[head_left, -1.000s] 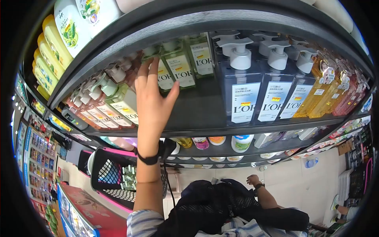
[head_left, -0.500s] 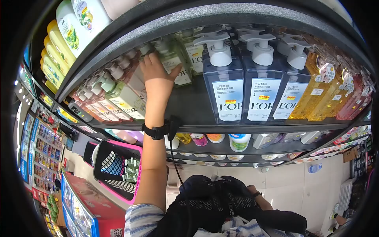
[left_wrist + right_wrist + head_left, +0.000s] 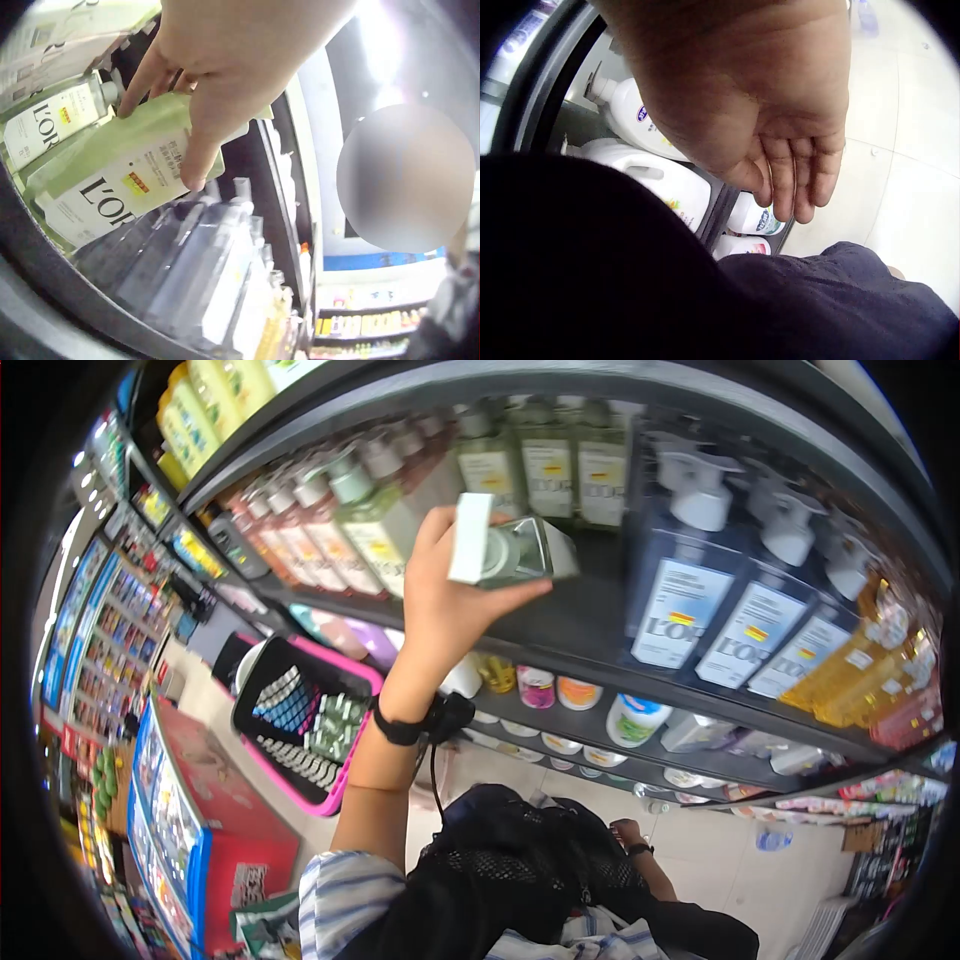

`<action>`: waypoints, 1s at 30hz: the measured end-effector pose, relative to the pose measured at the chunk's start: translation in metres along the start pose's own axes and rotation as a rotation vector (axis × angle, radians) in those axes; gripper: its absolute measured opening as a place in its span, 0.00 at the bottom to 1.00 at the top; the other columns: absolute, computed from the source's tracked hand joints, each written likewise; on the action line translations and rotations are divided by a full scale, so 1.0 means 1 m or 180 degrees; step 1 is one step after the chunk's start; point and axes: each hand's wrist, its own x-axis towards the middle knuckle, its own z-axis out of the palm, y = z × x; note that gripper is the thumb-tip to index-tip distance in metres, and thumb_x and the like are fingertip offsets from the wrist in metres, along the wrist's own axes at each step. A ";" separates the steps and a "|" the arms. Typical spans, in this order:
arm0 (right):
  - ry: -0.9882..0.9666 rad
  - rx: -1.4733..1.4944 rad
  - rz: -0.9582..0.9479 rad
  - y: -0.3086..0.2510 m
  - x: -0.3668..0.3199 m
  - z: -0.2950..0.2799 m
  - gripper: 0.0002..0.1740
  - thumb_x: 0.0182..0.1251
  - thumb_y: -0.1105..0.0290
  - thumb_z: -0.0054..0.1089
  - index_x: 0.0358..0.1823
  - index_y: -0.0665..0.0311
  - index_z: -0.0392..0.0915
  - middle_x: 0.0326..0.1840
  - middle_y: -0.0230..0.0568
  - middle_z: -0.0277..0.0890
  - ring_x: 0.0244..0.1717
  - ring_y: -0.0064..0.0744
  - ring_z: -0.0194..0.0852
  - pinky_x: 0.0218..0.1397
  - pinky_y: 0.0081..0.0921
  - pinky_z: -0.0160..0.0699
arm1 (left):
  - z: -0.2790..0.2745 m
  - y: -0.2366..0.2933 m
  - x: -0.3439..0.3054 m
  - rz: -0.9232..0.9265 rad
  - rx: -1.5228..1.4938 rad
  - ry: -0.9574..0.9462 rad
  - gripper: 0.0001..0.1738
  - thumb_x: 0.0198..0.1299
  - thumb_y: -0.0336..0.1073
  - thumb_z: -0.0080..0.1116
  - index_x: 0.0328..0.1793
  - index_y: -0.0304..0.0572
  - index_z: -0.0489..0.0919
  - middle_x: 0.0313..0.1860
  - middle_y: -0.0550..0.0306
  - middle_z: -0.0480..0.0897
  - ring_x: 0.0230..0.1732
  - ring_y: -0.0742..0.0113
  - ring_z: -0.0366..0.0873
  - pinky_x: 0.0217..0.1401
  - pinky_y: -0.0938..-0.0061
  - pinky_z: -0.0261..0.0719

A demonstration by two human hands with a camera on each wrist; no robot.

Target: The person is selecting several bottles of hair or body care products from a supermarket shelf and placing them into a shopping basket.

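My left hand [image 3: 440,605] grips a green pump bottle [image 3: 528,550] by its upper part, just in front of the shelf [image 3: 580,630]. The bottle tips its pale pump top toward the head camera. In the left wrist view the thumb lies across the front of the same bottle [image 3: 142,176], beside its white label, with fingers round the far side. Behind stand more green bottles [image 3: 548,470], and blue pump bottles [image 3: 668,605] are to the right. My right hand [image 3: 765,120] hangs low at my side, fingers loosely bent, holding nothing.
A black basket with a pink rim [image 3: 335,652] stands below left, with small green-and-white items [image 3: 337,728] inside. Pink bottles [image 3: 305,545] and one pale green bottle [image 3: 375,540] line the shelf's left part. A red-and-blue counter [image 3: 250,850] stands at lower left.
My left hand has drawn a green bottle out from the back of the shelf toward me and tilted it. The head view has turned, and the right hand still hangs low.
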 end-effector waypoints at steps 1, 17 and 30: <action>0.0063 -0.0624 -0.0141 -0.013 -0.018 0.007 0.12 0.62 0.72 0.52 0.42 0.70 0.80 0.34 0.50 0.82 0.24 0.35 0.80 0.22 0.27 0.76 | -0.019 -0.002 -0.013 -0.0265 -0.0106 -0.0023 0.34 0.32 0.37 0.83 0.49 0.39 0.80 0.46 0.55 0.79 0.48 0.61 0.78 0.52 0.69 0.76; -0.0688 -0.1716 -0.0398 0.025 0.130 0.044 0.14 0.60 0.67 0.56 0.39 0.69 0.83 0.32 0.47 0.84 0.32 0.35 0.83 0.33 0.28 0.79 | -0.317 -0.110 -0.179 -0.2010 0.2804 0.0496 0.28 0.40 0.41 0.80 0.46 0.36 0.82 0.43 0.55 0.82 0.42 0.63 0.82 0.47 0.69 0.79; -0.0549 -0.1851 -0.0269 -0.136 -0.037 0.208 0.14 0.66 0.67 0.50 0.47 0.66 0.77 0.34 0.42 0.82 0.31 0.30 0.82 0.34 0.23 0.78 | -0.444 -0.413 -0.372 -0.3861 0.2387 0.0693 0.31 0.37 0.52 0.79 0.40 0.34 0.83 0.43 0.45 0.84 0.43 0.51 0.84 0.49 0.64 0.80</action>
